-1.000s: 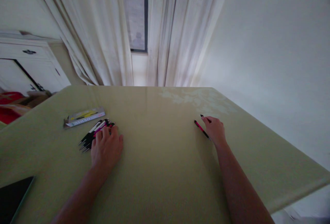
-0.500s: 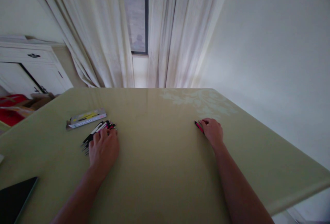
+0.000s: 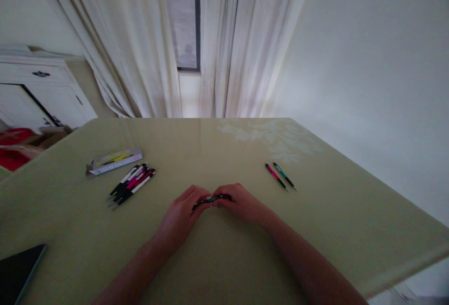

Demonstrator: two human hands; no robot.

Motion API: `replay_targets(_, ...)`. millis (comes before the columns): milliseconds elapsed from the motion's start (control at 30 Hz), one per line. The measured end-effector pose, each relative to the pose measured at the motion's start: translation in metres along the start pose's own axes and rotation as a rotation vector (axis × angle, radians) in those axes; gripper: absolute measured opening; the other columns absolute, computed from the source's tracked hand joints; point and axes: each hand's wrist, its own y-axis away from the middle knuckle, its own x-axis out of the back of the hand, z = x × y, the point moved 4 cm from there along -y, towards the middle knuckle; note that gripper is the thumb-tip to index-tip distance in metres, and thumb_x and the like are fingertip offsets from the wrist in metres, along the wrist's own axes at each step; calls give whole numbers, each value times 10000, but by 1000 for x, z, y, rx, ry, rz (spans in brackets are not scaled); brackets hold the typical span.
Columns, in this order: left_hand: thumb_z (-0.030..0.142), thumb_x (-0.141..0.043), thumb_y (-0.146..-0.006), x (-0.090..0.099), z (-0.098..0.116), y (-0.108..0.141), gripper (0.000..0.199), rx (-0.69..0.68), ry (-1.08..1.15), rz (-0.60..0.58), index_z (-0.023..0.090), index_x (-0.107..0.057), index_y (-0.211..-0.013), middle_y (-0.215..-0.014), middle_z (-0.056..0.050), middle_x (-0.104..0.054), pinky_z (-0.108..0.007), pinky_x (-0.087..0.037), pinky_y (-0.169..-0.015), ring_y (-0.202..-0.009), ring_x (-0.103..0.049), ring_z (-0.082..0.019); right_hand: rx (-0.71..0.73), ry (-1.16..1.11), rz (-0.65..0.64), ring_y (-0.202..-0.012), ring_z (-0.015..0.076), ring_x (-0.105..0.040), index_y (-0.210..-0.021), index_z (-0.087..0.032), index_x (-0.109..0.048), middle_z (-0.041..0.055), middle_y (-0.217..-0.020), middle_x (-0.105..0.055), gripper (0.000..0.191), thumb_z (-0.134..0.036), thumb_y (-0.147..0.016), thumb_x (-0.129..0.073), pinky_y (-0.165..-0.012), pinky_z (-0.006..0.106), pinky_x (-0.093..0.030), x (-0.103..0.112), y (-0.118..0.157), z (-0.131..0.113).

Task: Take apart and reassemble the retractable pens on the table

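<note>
I look down from far away on a big table with a smooth, pale yellow-green top (image 3: 210, 155). A whitish leaf pattern (image 3: 270, 134) shows near its far right corner. Past the far edge I see long cream cloth curtains (image 3: 136, 47), with a tall thin window with a dark frame (image 3: 179, 19) between them. A plain white wall (image 3: 379, 85) is on the right. On the left is a white wooden cabinet with dark handles (image 3: 42, 92), and near it is something bright red (image 3: 14, 157). A flat black thing with a thin pale edge (image 3: 21, 267) lies at the near left.

A long grey and yellow card box (image 3: 117, 159) lies on the table's left side; I cannot see what is in it. A pile of black, white and pink pens (image 3: 131, 185) lies just beside it. On the right, a slim pink and black pen (image 3: 276, 176) and a slim teal and black pen (image 3: 285, 176) lie side by side, apart.

In the middle, a slim dark pen (image 3: 212, 199) is between the hands. The left hand (image 3: 185, 209) pinches one end, and the right hand (image 3: 238, 199) pinches the other
</note>
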Motion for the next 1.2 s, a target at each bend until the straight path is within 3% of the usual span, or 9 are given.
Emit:
replay_targets(100,361,-634,-969,5,-1,1,171,0,-40,37,243,-708,-1069,-1002,-49,-739,-339,-573,-844,-927,-711,-223,-37,-29,21,-690,155,-589,-930,-213,-772,4,-756,-687,256,-405,-992,-614,-644,256,-413,8,2,2)
replay_targets(233,384,-637,-979,19,-14,-2,196,-31,-77,121,244,-755,-1049,-978,-51,-780,-347,-568,-854,-915,-728,-226,-136,-110,77,-628,143,-538,-890,-188,-760,1,-705,-644,333,-458,-989,-591,-578,246,-366,25,3,11)
replay_targets(333,378,-655,-976,24,-14,-2,186,-69,-51,170,247,-767,-1049,-966,-44,-794,-323,-567,-844,-900,-733,-212,-144,-173,61,-620,137,-513,-879,-187,-757,-7,-697,-625,338,-477,-973,-610,-573,245,-354,26,3,10)
replay_targets(567,372,-626,-998,24,-3,-1,211,-159,-63,122,240,-768,-1082,-931,-50,-784,-309,-544,-810,-868,-711,-205,-126,-133,13,-588,125,-437,-896,-194,-788,-29,-639,-548,359,-493,-980,-607,-547,248,-298,22,3,1)
replay_targets(767,371,-465,-1044,20,-10,-1,370,-13,-119,65,222,-726,-828,-697,-12,-696,-291,-494,-681,-684,-660,-187,-48,-94,87,-687,148,-536,-938,-193,-792,9,-780,-676,325,-489,-959,-658,-616,259,-370,23,2,-4)
replay_targets(900,455,-539,-1007,17,-14,-1,291,72,-125,31,222,-703,-947,-850,-23,-730,-296,-513,-698,-724,-670,-185,-70,-57,95,-675,149,-547,-939,-191,-792,17,-772,-689,329,-484,-967,-645,-611,258,-385,21,2,-4)
replay_targets(1067,444,-437,-1054,14,-11,-1,367,16,-173,-1,218,-687,-908,-844,-36,-696,-328,-517,-754,-789,-651,-205,-79,-41,76,-695,150,-570,-934,-181,-793,24,-785,-701,320,-472,-961,-661,-617,246,-398,18,1,-3)
replay_targets(1200,454,-460,-1054,10,-12,-1,324,-24,-196,-42,228,-673,-961,-907,-33,-696,-332,-513,-780,-827,-653,-205,-75,-42,81,-735,162,-613,-960,-198,-797,32,-836,-736,281,-452,-956,-677,-651,253,-432,17,1,-1)
